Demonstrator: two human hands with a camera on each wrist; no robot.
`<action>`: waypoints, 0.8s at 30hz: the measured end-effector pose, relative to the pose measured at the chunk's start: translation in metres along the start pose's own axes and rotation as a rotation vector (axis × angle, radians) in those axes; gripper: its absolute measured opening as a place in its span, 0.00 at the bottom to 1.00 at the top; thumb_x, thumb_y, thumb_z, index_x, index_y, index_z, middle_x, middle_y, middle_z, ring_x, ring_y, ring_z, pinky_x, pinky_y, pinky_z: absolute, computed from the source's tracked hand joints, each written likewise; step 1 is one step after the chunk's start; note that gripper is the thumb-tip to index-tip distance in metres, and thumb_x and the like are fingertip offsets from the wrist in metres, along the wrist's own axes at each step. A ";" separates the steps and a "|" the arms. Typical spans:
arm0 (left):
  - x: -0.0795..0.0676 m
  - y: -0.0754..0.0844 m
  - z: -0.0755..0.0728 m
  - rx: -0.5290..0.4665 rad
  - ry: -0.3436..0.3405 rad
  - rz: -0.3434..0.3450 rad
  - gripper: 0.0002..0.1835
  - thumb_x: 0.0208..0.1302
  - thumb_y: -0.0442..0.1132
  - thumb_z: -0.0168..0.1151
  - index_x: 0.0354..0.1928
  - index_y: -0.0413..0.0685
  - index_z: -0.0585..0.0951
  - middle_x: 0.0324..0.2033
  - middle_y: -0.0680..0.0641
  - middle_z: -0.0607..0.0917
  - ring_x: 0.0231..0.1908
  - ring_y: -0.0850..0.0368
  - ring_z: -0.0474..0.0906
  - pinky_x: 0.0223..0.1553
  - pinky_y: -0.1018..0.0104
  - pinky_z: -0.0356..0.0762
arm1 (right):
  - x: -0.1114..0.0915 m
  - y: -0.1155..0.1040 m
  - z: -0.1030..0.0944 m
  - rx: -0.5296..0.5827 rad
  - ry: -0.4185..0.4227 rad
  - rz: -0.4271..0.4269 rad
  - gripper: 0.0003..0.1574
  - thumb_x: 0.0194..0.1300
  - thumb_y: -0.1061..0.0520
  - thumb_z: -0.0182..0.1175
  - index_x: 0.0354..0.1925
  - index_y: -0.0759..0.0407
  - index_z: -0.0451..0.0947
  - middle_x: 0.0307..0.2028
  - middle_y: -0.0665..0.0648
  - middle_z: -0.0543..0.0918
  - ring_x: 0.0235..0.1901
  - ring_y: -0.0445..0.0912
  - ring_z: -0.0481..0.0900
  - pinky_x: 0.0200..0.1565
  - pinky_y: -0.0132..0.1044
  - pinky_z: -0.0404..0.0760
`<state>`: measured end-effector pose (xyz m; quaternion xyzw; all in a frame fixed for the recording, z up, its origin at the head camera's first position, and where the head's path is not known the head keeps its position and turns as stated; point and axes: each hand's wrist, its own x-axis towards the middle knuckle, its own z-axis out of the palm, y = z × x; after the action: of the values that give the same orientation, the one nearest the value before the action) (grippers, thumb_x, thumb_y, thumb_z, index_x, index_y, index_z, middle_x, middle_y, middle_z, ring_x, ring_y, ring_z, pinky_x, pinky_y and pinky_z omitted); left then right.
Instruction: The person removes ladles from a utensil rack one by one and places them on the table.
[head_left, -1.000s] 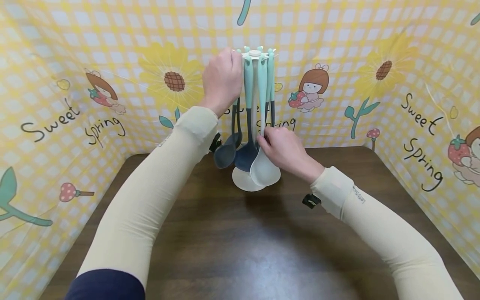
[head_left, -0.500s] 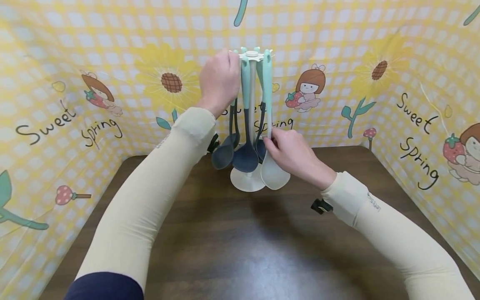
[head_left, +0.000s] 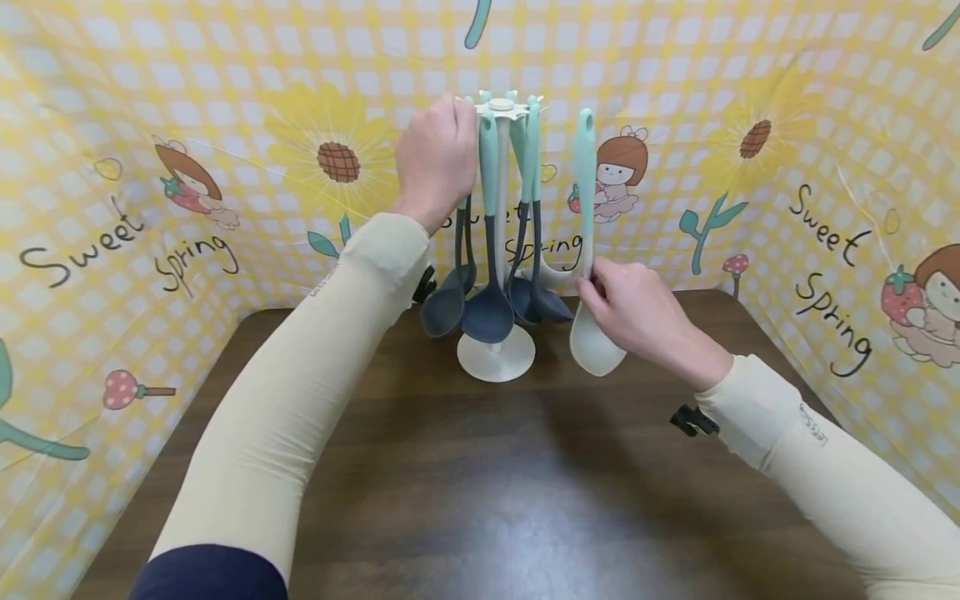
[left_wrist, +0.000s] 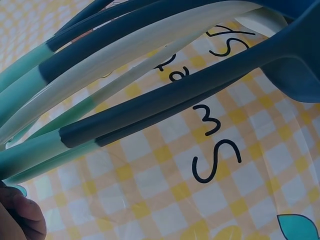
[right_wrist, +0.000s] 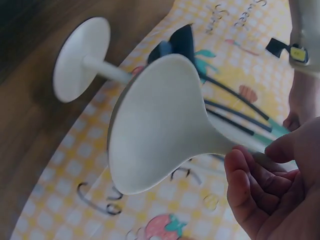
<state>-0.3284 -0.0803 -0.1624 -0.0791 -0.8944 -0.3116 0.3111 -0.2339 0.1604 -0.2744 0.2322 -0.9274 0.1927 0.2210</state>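
Observation:
My right hand (head_left: 637,308) pinches the lower neck of a white serving spoon (head_left: 597,342), which has a mint-green handle. It hangs upright to the right of the white utensil rack (head_left: 497,354), apart from it. The spoon's broad, shallow bowl fills the middle of the right wrist view. At the rack's top left, my left hand (head_left: 438,158) grips with curled fingers; its fingertips are hidden in the head view. Several dark utensils with mint handles hang from the rack, among them a dark ladle (head_left: 487,317) at the front.
The rack stands toward the back of a dark wooden table (head_left: 420,467). A yellow checked cloth (head_left: 247,50) printed with flowers and figures rises behind and at both sides. A dark angled utensil head (head_left: 552,308) sticks out on the rack's right.
My right hand has drawn the white serving spoon off the rack and to the right. The hanging utensils have turned round on the rack, while my left hand stays at its top.

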 end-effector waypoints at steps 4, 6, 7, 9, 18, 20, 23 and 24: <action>0.000 0.000 0.000 -0.005 0.006 0.006 0.21 0.79 0.49 0.32 0.26 0.55 0.65 0.21 0.53 0.69 0.20 0.57 0.65 0.23 0.67 0.62 | -0.006 0.016 -0.001 -0.027 0.001 0.033 0.19 0.74 0.53 0.54 0.24 0.55 0.69 0.15 0.52 0.64 0.16 0.46 0.62 0.19 0.38 0.60; 0.001 0.000 0.000 -0.007 0.004 0.005 0.21 0.79 0.50 0.32 0.26 0.55 0.65 0.21 0.53 0.69 0.21 0.57 0.65 0.24 0.67 0.62 | -0.009 0.024 -0.002 -0.039 0.002 0.046 0.19 0.74 0.54 0.54 0.24 0.55 0.69 0.16 0.52 0.65 0.16 0.46 0.62 0.19 0.38 0.60; 0.001 0.000 0.000 -0.004 0.004 0.007 0.21 0.79 0.50 0.32 0.26 0.55 0.65 0.22 0.53 0.69 0.21 0.57 0.65 0.24 0.67 0.62 | -0.011 0.027 -0.002 -0.047 0.002 0.053 0.19 0.74 0.54 0.54 0.24 0.55 0.69 0.16 0.52 0.65 0.16 0.46 0.63 0.19 0.38 0.60; 0.001 -0.001 0.001 -0.006 0.002 0.004 0.20 0.79 0.50 0.31 0.26 0.55 0.65 0.22 0.53 0.69 0.21 0.57 0.65 0.24 0.67 0.62 | -0.013 0.035 -0.003 -0.063 0.005 0.064 0.18 0.74 0.54 0.54 0.25 0.56 0.69 0.15 0.52 0.66 0.16 0.47 0.63 0.19 0.38 0.60; 0.001 -0.002 0.002 -0.010 0.025 0.008 0.21 0.79 0.50 0.33 0.25 0.55 0.65 0.21 0.52 0.69 0.20 0.57 0.65 0.23 0.67 0.61 | -0.019 0.074 -0.001 -0.115 -0.017 0.111 0.19 0.74 0.55 0.49 0.24 0.57 0.69 0.17 0.53 0.70 0.17 0.48 0.67 0.20 0.38 0.63; 0.001 -0.002 0.002 -0.012 0.028 0.009 0.21 0.79 0.50 0.33 0.25 0.55 0.65 0.21 0.52 0.68 0.20 0.57 0.65 0.23 0.67 0.61 | -0.020 0.082 0.000 -0.116 -0.027 0.114 0.16 0.74 0.57 0.49 0.27 0.58 0.72 0.19 0.55 0.75 0.18 0.48 0.70 0.21 0.39 0.65; 0.001 -0.002 0.003 -0.015 0.029 0.012 0.21 0.79 0.50 0.33 0.25 0.55 0.65 0.21 0.52 0.69 0.20 0.57 0.65 0.23 0.67 0.61 | -0.022 0.095 0.002 -0.116 -0.044 0.106 0.13 0.73 0.58 0.49 0.33 0.59 0.77 0.25 0.57 0.82 0.20 0.48 0.73 0.23 0.40 0.69; 0.001 -0.002 0.003 -0.016 0.028 0.013 0.21 0.79 0.50 0.33 0.25 0.54 0.65 0.21 0.52 0.69 0.20 0.57 0.65 0.23 0.66 0.61 | -0.023 0.098 0.003 -0.117 -0.051 0.103 0.13 0.73 0.58 0.49 0.34 0.59 0.78 0.27 0.58 0.84 0.20 0.48 0.74 0.23 0.41 0.69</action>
<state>-0.3313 -0.0800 -0.1642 -0.0828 -0.8869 -0.3179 0.3248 -0.2674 0.2472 -0.3132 0.1757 -0.9532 0.1432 0.2001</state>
